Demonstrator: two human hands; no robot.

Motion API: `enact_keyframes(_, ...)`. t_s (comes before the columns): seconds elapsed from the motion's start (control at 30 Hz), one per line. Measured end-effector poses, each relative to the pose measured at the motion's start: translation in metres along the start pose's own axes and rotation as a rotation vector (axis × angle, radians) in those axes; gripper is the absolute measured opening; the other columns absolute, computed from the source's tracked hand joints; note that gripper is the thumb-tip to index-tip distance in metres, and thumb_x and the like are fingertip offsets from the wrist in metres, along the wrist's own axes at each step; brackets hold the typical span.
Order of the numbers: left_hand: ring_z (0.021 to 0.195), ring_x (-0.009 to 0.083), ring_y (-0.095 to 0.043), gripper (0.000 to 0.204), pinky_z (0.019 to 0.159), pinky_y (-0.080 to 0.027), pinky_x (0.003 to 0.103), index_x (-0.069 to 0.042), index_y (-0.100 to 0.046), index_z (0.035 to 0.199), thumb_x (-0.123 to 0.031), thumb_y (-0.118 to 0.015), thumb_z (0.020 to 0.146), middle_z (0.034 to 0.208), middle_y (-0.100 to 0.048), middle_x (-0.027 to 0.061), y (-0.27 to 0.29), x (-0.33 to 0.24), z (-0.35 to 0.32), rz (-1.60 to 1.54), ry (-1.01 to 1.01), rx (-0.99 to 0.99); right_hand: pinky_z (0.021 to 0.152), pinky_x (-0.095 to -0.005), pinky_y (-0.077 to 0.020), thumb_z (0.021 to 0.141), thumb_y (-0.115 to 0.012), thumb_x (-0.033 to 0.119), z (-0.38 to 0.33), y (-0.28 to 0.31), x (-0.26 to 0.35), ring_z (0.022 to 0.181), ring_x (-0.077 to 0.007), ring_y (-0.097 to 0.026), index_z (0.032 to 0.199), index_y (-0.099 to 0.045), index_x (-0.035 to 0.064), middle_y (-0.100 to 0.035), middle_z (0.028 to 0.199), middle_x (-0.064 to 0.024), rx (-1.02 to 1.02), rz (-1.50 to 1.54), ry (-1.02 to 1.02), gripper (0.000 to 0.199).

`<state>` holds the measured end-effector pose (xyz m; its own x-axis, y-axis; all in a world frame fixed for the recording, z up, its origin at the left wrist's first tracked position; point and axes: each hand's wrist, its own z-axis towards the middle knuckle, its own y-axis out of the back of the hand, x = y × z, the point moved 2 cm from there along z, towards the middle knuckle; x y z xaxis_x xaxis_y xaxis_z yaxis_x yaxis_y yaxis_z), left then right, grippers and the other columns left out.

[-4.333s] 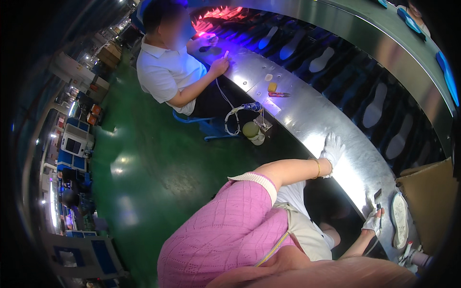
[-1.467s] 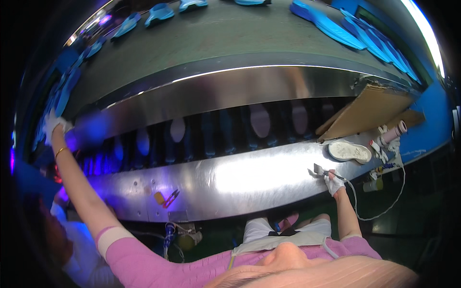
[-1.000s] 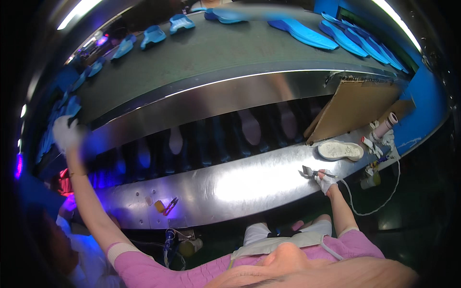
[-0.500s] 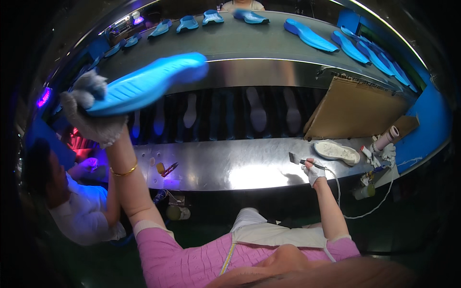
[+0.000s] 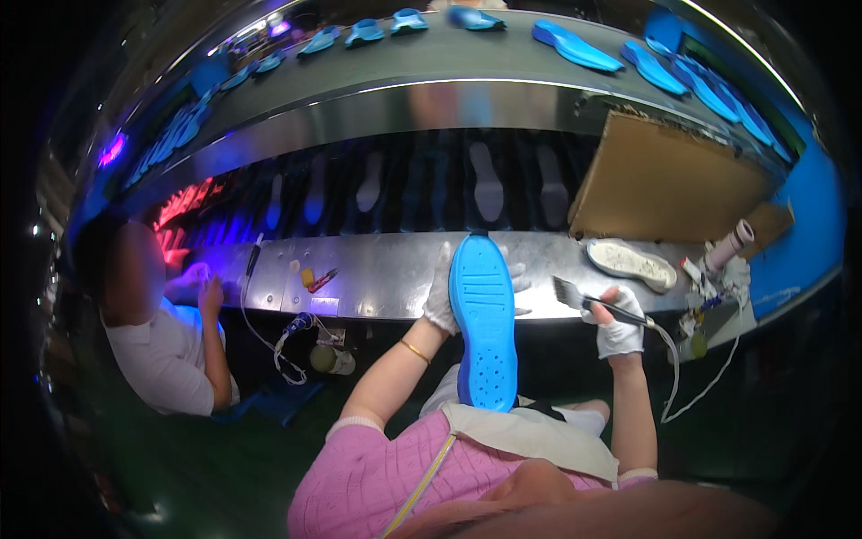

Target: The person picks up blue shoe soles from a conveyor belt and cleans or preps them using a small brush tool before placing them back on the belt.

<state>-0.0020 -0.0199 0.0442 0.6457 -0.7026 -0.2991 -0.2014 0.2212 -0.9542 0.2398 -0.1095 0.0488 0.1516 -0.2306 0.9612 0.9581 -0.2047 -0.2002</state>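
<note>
Gripping a bright blue, elongated, smooth-rimmed shoe sole (image 5: 486, 332) from behind with the white fabric-gloved left hand (image 5: 441, 298), glove showing past both long edges. Scored with crosswise grooves toward the far end, pierced with small round holes toward the near end. Clasping a flat, dark-handled, grey-bristled brush (image 5: 575, 296) in the white-gloved, bare-fingertipped right hand (image 5: 620, 325), to the right of the sole and apart from it. Facing a shiny metal bench (image 5: 386, 280) bearing a rounded, speckled white sole (image 5: 633, 263).
</note>
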Motion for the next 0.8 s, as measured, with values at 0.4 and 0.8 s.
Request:
enact_keyframes(0.4, 0.111, 0.0311, -0.050, 0.087, 0.095, -0.042, 0.049, -0.013, -0.034, 0.133, -0.076, -0.037, 0.074, 0.127, -0.046, 0.0157, -0.007, 0.045, 0.002, 0.096, -0.172, 0.015, 0.062, -0.0220, -0.0502, 0.077, -0.064, -0.001, 0.037, -0.081, 0.017, 0.067, -0.0102, -0.060, 0.088, -0.050, 0.0020, -0.060, 0.079, -0.0081, 0.088, -0.025, 0.182, 0.018)
enact_keyframes(0.8, 0.113, 0.0251, -0.049, 0.083, 0.098, -0.041, 0.039, -0.009, -0.036, 0.132, -0.072, -0.036, 0.079, 0.128, -0.046, 0.0123, 0.020, 0.047, 0.016, 0.213, -0.320, -0.185, 0.060, -0.0206, -0.0485, 0.077, -0.062, -0.004, 0.037, -0.101, 0.013, 0.068, -0.0083, -0.060, 0.094, -0.048, 0.0034, -0.060, 0.079, -0.0063, 0.157, 0.044, 0.121, 0.023)
